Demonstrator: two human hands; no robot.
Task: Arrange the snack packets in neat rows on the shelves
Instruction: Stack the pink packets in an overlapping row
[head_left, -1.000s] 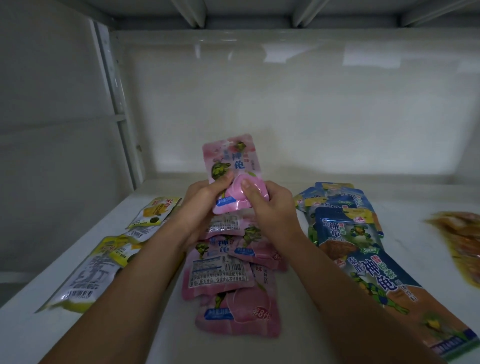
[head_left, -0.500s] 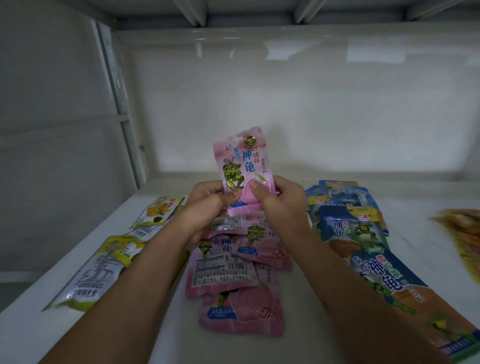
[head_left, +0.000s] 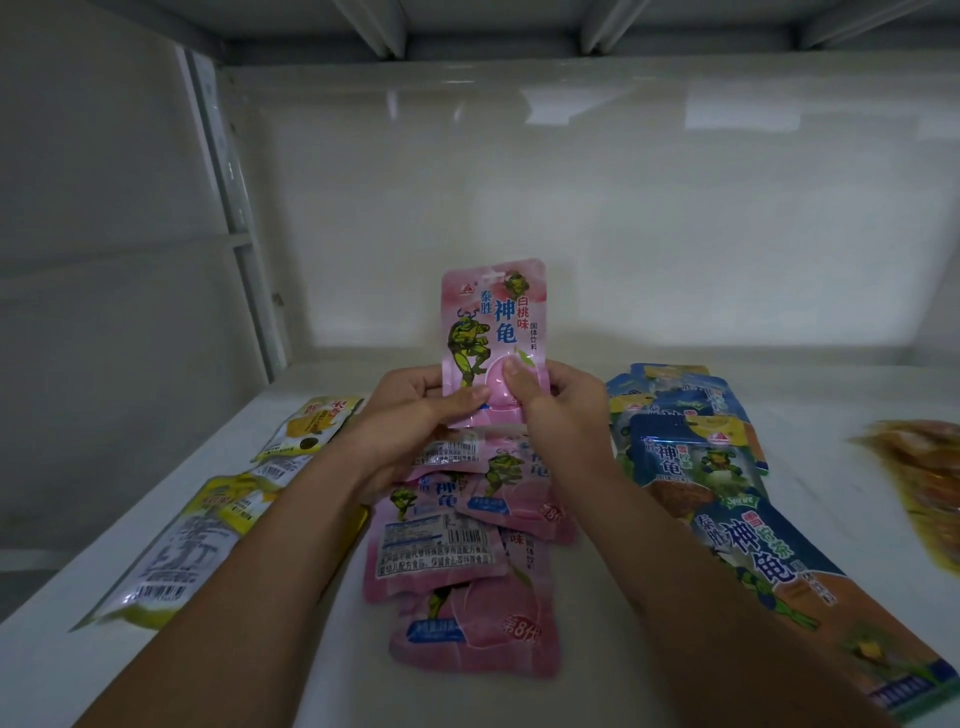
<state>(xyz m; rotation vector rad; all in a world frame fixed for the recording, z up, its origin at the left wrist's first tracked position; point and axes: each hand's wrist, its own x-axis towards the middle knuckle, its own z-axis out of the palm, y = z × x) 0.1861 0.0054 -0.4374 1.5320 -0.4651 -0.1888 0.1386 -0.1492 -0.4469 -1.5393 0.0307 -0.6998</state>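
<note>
- Nearest the camera, two bare forearms reach in from the bottom edge over the white glossy shelf board.
- Between the forearms lies a loose pile of flat pink foil snack packets, overlapping and skewed, some face up and some showing the printed back label.
- To the left, a ragged line of yellow-and-silver foil packets runs away along the shelf; the left forearm crosses over its inner edge.
- To the right, a row of blue-and-orange foil packets printed with a turtle figure overlaps like shingles toward the back.
- At the far right edge lies a blurred orange-yellow packet, apart from the blue row.
- Above the pink pile, the left hand holds the lower left of an upright pink foil packet with a green turtle print, thumb across the front, fingers curled behind.
- The right hand pinches the lower right of the same packet, thumb tip pressed on its front.
- That packet stands upright, face to the camera, lifted clear of the pile.
- Behind everything is the pale rear panel of the shelf.
</note>
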